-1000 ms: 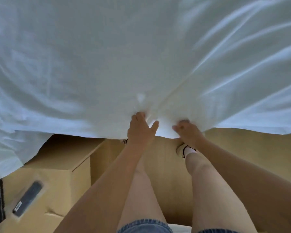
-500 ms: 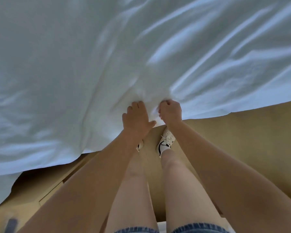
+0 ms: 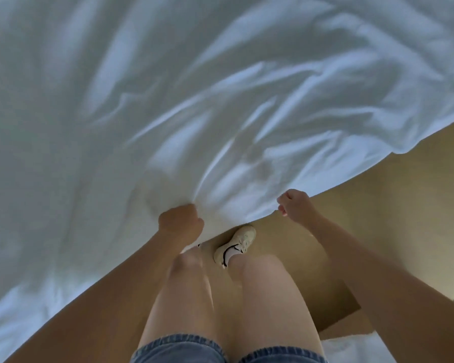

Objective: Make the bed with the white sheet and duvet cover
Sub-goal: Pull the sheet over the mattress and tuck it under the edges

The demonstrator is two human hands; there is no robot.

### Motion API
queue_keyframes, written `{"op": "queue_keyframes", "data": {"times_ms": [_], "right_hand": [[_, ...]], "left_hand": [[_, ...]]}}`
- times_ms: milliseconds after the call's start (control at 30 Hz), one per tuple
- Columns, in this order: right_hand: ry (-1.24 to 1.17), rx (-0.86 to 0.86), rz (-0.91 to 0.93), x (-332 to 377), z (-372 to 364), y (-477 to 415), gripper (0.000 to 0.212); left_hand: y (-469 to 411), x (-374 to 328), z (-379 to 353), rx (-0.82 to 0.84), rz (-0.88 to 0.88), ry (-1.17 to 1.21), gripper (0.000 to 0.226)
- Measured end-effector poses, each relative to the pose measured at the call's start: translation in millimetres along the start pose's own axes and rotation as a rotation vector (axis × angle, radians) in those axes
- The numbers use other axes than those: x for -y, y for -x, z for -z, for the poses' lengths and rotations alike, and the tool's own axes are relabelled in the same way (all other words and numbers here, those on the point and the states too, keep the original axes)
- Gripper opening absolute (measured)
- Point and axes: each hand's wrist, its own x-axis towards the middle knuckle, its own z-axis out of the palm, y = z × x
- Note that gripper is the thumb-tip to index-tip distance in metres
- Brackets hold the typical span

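Spreading step: left hand (image 3: 180, 224) and right hand (image 3: 295, 208) each gripped the white sheet (image 3: 220, 100) at its near edge; next probably called for an even pull.

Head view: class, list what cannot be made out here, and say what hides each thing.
All in the head view:
- Bed itself: covered by the white bedding; whether this is the sheet or the duvet cover cannot be told.
- Bedding's far edges: cut off by the top and left frame edges.
- Fingertips of the left hand: buried in the fabric it grips.
- Left foot: mostly behind the left knee; only the right shoe shows.
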Motion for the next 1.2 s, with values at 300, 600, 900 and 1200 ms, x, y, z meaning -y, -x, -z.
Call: {"op": "queue_keyframes", "data": {"times_ms": [300,600,900,1200], "right_hand": [[-0.071,-0.242,0.155,10,201,-95,0.011],[-0.028,-0.523,0.252,-35,444,-243,0.041],[0.118,-0.533,0.083,-32,549,-312,0.041],[0.056,0.339,0.569,21,475,-204,0.038]], "left_hand": [[-86,-215,113,-0.127,-0.094,0.191,0.013],[-170,-484,176,-0.178,-0.089,0.464,0.012],[-198,-595,219,-0.104,-0.062,0.431,0.012],[-215,-626,276,-0.144,0.250,1.044,0.050]]}}
